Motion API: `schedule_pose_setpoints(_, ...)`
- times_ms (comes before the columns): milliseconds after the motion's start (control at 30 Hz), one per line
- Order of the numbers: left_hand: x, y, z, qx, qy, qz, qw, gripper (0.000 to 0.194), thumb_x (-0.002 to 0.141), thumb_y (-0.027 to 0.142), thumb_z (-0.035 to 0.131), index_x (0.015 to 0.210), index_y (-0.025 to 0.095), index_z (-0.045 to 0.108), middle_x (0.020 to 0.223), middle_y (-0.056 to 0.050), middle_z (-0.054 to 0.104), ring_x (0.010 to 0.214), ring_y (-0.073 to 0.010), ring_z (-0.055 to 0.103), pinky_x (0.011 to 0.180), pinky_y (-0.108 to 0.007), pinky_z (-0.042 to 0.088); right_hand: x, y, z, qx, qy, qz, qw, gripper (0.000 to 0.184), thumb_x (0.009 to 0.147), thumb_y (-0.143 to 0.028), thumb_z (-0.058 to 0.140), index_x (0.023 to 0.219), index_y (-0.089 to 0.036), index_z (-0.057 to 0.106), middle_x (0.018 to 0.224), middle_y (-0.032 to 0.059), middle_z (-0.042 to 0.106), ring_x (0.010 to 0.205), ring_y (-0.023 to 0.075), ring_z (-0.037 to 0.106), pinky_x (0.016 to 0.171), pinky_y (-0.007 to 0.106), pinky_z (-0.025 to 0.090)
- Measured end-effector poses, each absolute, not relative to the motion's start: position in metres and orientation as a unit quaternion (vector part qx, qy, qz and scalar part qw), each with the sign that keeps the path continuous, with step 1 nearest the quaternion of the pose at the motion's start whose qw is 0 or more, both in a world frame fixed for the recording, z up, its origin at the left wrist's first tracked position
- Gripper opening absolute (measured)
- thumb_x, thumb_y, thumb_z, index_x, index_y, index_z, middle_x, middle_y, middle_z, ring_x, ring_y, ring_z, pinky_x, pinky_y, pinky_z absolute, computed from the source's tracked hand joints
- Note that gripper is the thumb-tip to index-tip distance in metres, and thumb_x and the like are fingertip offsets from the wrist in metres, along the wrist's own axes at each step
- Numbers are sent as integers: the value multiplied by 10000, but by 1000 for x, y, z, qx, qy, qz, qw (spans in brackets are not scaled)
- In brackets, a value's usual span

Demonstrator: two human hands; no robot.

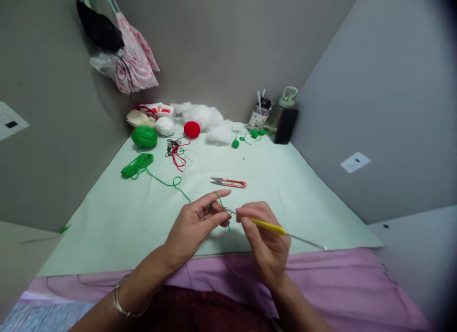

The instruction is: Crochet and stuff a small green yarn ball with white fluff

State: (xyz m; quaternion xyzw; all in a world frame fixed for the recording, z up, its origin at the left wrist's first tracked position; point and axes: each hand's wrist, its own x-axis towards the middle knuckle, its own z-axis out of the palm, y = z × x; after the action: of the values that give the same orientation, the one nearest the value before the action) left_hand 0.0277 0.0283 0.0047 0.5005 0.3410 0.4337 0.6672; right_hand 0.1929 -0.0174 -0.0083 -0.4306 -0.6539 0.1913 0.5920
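My right hand [263, 236] is closed round a crochet hook with a yellow grip [271, 226], its metal tail pointing right and its tip at my left fingers. My left hand [200, 222] pinches a strand of green yarn [167, 182], looped over the raised index finger. That strand trails back across the pale green table [307, 198] to a loose green bundle [137, 166] and a green yarn ball [144, 136]. Orange thread snips [228, 182] lie just beyond my hands.
At the back sit a red ball [192, 129], a white ball [164, 125], white stuffing [210, 120], red and black thread scraps [175, 150], small green pieces [246, 135], a cup of pens [260, 114], a bottle [283, 105] and a dark phone [285, 125]. Bags [132, 60] hang on the wall.
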Motion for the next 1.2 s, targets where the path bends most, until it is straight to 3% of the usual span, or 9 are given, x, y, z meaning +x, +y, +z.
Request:
schedule_pose_setpoints(100,25,29,5,511,343,413,671,450,807,226,776,1249,198,699,769,35,646,709,-96,638,748,-242,537,197,-15,-6,-426,-606,265,617,165,974,-155,575,998,-236,716,889,28,645,848,166,600,759,325,486)
schedule_pose_setpoints(333,20,32,5,558,353,376,650,446,806,242,768,1245,205,699,790,24,660,739,-106,623,747,-256,514,197,-10,-14,-415,-497,396,652,136,976,-226,591,939,-225,722,820,3,598,722,144,580,710,319,455)
schedule_pose_setpoints(567,16,32,9,609,370,352,607,422,835,259,730,1250,189,703,772,9,662,725,-132,596,742,-291,502,195,-16,-8,-426,-573,279,642,135,974,-183,582,962,-224,710,841,14,626,783,156,582,721,318,452)
schedule_pose_setpoints(767,13,33,15,616,370,340,607,432,840,263,724,1264,179,696,778,2,673,717,-136,598,730,-285,498,196,-15,-7,-429,-564,284,646,141,980,-190,573,945,-224,705,794,7,615,749,150,577,691,309,459)
schedule_pose_setpoints(1033,14,32,12,608,370,342,614,442,840,279,732,1267,176,688,777,9,647,709,-121,572,689,-259,475,196,-20,-6,-426,-638,210,606,173,966,-107,557,1009,-210,688,867,34,656,844,176,594,737,336,470)
schedule_pose_setpoints(1200,14,33,9,582,362,344,641,458,824,282,753,1266,184,684,787,12,638,714,-120,590,691,-258,482,196,-19,-7,-434,-613,248,611,155,975,-145,559,982,-212,699,834,34,639,795,177,592,718,341,479)
